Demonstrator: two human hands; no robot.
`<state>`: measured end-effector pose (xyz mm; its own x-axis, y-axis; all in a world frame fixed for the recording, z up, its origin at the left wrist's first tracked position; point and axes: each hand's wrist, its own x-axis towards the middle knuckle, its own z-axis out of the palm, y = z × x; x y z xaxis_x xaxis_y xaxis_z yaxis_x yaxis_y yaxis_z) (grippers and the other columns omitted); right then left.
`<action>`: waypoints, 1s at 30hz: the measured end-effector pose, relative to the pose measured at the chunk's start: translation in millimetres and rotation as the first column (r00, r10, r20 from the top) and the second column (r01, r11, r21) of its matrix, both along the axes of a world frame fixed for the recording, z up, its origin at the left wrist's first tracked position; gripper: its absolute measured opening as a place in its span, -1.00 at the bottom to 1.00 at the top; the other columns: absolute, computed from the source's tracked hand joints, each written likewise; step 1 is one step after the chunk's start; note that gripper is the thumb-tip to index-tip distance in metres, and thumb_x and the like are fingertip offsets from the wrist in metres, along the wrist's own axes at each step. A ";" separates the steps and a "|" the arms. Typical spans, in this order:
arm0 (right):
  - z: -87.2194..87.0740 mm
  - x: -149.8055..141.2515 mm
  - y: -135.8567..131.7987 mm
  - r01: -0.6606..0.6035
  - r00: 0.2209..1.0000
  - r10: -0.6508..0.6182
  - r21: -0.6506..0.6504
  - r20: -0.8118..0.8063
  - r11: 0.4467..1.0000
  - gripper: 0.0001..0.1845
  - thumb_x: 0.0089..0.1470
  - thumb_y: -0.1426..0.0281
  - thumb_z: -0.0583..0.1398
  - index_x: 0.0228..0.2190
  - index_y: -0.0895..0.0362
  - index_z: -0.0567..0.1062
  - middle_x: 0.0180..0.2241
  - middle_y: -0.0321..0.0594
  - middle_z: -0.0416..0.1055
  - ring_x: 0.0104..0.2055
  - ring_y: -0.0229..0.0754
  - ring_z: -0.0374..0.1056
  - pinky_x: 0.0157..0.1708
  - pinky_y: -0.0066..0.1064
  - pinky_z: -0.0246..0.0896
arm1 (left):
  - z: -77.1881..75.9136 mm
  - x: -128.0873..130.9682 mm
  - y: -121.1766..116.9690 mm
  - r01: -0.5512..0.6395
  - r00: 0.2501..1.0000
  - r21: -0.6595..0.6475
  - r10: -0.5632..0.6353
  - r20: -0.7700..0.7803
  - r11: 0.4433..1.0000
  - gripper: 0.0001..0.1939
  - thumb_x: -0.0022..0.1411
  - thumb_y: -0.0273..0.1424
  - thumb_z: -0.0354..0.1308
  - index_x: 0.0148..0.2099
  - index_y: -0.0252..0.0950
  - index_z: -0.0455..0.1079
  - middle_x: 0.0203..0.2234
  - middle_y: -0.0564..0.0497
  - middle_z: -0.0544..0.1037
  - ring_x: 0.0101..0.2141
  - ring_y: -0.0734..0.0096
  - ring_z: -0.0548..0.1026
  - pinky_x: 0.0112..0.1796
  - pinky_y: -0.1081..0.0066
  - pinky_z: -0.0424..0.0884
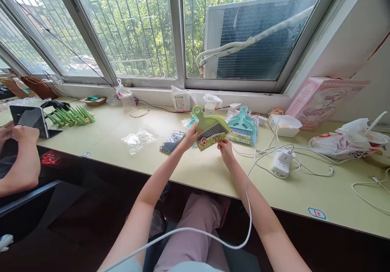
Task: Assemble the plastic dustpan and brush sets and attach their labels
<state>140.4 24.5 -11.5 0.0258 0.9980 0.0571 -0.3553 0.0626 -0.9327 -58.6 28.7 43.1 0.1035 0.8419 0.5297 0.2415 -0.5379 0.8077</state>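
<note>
A small green dustpan and brush set [210, 125] with a printed card along its lower edge is held up over the table's front part. My left hand [191, 135] is closed round its left side, below the looped handle. On the lower right, my right hand [224, 147] pinches the card's edge between thumb and fingers. Just behind to the right lie several teal dustpan and brush sets [243, 125], some in clear wrapping. A dark phone [173, 141] rests left of my left hand, and a crumpled clear plastic bag [139, 139] lies farther left.
White cables run around a power strip [282, 162] on the right. A white plastic bag [347, 140] and a pink box [326, 101] stand beyond it. Another person's hand [26, 136] is at the far left, near a tablet [30, 119] and green bundled items [73, 117].
</note>
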 end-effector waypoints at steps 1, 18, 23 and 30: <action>1.4 1.6 -0.6 -0.004 1.000 0.004 -0.002 0.026 1.000 -0.59 -0.38 0.15 0.39 -0.51 0.10 0.42 -0.55 -0.37 0.34 -0.65 -0.40 0.07 -0.62 -0.42 0.02 | -4.1 13.0 3.1 -0.025 0.998 0.021 0.023 0.063 0.999 -0.49 0.31 -0.07 0.03 0.17 -0.26 0.31 -0.02 -0.11 0.51 0.00 0.18 0.45 0.04 0.22 0.34; 12.6 -10.3 -27.6 -0.433 0.237 -0.048 0.150 0.970 0.889 -0.72 -0.13 0.54 0.30 -0.33 0.00 0.48 -0.24 -0.36 0.46 -0.15 -0.16 0.39 -0.33 -0.45 0.07 | -24.6 10.9 17.3 -0.684 0.625 0.085 0.523 0.579 0.724 -0.57 0.36 -0.07 -0.03 0.12 -0.21 0.28 -0.02 -0.14 0.45 0.00 0.30 0.45 -0.01 0.36 0.36; 18.6 -5.0 -28.4 -0.423 0.214 -0.238 0.309 0.947 0.852 -0.93 0.02 0.33 0.32 -0.48 0.01 0.60 -0.40 -0.27 0.40 -0.31 -0.19 0.35 -0.41 -0.41 0.10 | -28.5 15.5 9.2 -0.704 0.660 0.175 0.543 0.518 0.689 -0.65 0.38 -0.16 -0.02 0.07 -0.25 0.29 -0.14 -0.12 0.50 -0.13 0.33 0.50 -0.13 0.38 0.41; 10.2 -16.1 -34.6 0.072 0.552 -0.723 0.840 0.416 0.538 -0.52 0.13 0.26 0.20 0.08 0.04 0.33 -0.04 -0.05 0.30 0.04 0.01 0.27 -0.05 -0.14 0.29 | -35.8 39.0 -16.3 -0.184 0.953 0.763 0.303 -0.016 0.620 -0.62 0.39 -0.34 -0.08 0.21 -0.25 0.21 -0.20 -0.13 0.57 -0.24 0.29 0.58 -0.32 0.37 0.49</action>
